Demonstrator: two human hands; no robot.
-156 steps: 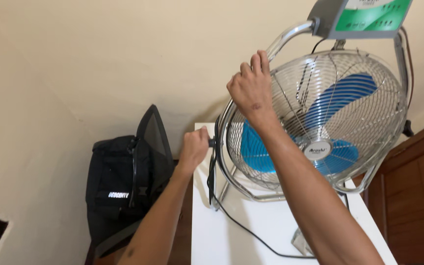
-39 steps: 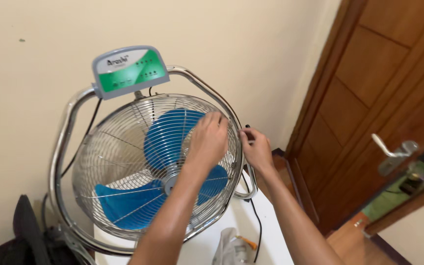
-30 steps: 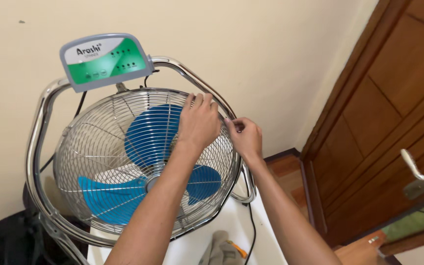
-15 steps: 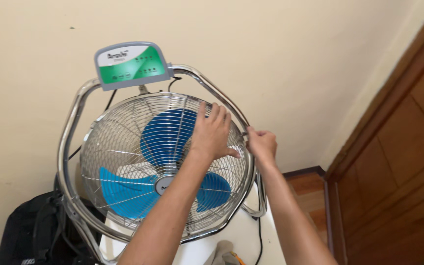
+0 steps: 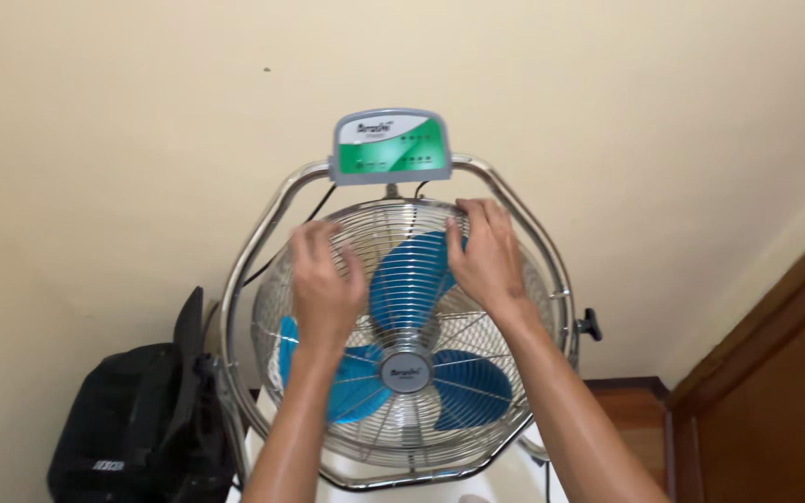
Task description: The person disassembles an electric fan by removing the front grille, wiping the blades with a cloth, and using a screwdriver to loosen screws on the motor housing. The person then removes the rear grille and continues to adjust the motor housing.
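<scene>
Two hands lie on the front grille (image 5: 412, 335) of the fan, one to each side of its upper half. Your left hand (image 5: 325, 284) rests flat on the wires left of centre, fingers spread and extended — not closed around anything. Your right hand (image 5: 488, 256) sits higher, right of centre, its fingertips (image 5: 466, 212) reaching the top rim of the grille; it too is open, palm against the wires. The frame is motion-blurred, so you cannot tell whether any finger hooks through the mesh.

A hand on each side judges as a bracing hold: pressure is shared across the guard, and the grille stays square to the tube frame (image 5: 244, 279) around it. The blue blades (image 5: 412, 279) stand behind the wires, apart from your fingers. The fan stands on a white table (image 5: 253, 447) against the wall, under a green control panel (image 5: 391, 146). A black knob (image 5: 591, 324) projects from the frame's right side. A black bag (image 5: 132, 428) sits on the floor to the left.

Compared with half a second ago — your right hand has left the frame's right edge near the knob and moved onto the grille top. Your left hand has shifted from the upper right of the grille to its left half. The fan now appears head-on and centred.
</scene>
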